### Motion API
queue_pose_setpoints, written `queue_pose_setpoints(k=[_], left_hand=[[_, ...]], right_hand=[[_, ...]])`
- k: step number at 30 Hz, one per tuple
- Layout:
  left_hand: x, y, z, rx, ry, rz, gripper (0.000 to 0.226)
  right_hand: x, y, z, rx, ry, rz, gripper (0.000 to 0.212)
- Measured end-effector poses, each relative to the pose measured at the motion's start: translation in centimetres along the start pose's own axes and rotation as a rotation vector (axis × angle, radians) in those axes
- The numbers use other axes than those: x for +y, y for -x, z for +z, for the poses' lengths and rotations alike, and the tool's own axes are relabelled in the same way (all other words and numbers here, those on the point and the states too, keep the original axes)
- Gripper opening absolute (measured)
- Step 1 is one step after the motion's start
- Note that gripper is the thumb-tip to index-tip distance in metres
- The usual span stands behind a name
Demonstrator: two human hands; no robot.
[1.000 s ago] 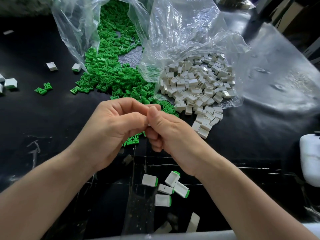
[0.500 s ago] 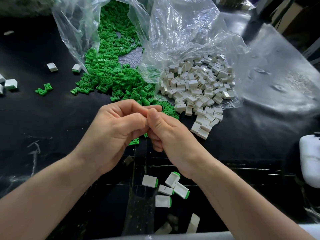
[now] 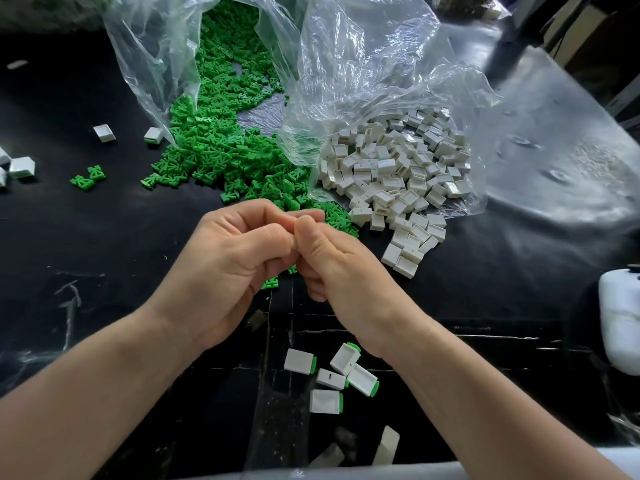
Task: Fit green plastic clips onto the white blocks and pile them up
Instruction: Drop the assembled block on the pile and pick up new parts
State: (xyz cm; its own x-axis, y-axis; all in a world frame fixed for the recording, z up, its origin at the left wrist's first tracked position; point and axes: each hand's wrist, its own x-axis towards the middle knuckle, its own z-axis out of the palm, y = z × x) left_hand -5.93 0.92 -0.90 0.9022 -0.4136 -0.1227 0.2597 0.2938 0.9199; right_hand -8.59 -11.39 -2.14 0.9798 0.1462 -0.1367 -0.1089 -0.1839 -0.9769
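Note:
My left hand (image 3: 225,261) and my right hand (image 3: 332,265) are pressed together at their fingertips above the black table, fingers curled shut; whatever lies between them is hidden. Behind them a heap of green clips (image 3: 221,147) spills from a clear bag. To its right lies a heap of white blocks (image 3: 391,171) on another clear bag. Several white blocks with green clips fitted (image 3: 332,375) lie loosely near me, below my right wrist. A few green clips (image 3: 270,282) show under my left hand.
Loose white blocks (image 3: 104,132) and two green clips (image 3: 88,177) lie at the far left of the black table (image 3: 86,254). A white container (image 3: 620,320) stands at the right edge. Crumpled clear plastic (image 3: 363,64) rises behind the heaps.
Both hands have stayed pinched together and shifted slightly downward and toward me. The piles and the finished blocks have not moved.

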Motion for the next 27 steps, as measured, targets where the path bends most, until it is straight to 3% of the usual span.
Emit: queue_pose_setpoints(k=[4, 6, 7, 9, 12, 13, 16, 19, 23, 27], left_hand=[[0.1, 0.1, -0.1, -0.019, -0.069, -0.017, 0.015], [0.2, 0.0, -0.2, 0.017, -0.123, -0.023, 0.003], [0.2, 0.0, -0.3, 0.035, -0.151, -0.026, 0.009], [0.0, -0.1, -0.4, 0.037, -0.186, -0.061, 0.013], [-0.2, 0.1, -0.3, -0.010, -0.220, -0.128, 0.016], [-0.2, 0.2, -0.2, -0.035, -0.244, -0.146, 0.017], [-0.4, 0.5, 0.1, -0.203, -0.392, -0.217, 0.024], [-0.6, 0.8, 0.3, -0.303, -0.581, -0.250, 0.031], [-0.6, 0.1, -0.1, -0.085, -0.601, -0.126, 0.009], [-0.3, -0.5, -0.6, 0.141, -0.501, 0.026, 0.030]], right_hand=[[-0.3, 0.0, -0.4, -0.049, -0.036, 0.029, 0.047], [-0.8, 0.0, -1.4, -0.068, 0.138, 0.051, 0.062], [-0.9, -0.1, -2.1, -0.023, 0.236, 0.045, 0.065], [-0.8, -0.5, -3.7, 0.181, 0.352, 0.006, 0.059], [0.1, -1.5, -5.7, 0.479, 0.543, -0.058, 0.023], [0.4, -1.8, -6.1, 0.510, 0.613, -0.054, 0.016], [1.4, -2.4, -6.4, 0.466, 0.801, -0.014, 0.029], [2.0, -2.6, -6.3, 0.459, 0.925, -0.023, 0.026], [1.8, -2.6, -6.4, 0.464, 0.968, -0.038, 0.017], [0.3, -1.6, -5.6, 0.398, 0.652, -0.167, 0.010]])
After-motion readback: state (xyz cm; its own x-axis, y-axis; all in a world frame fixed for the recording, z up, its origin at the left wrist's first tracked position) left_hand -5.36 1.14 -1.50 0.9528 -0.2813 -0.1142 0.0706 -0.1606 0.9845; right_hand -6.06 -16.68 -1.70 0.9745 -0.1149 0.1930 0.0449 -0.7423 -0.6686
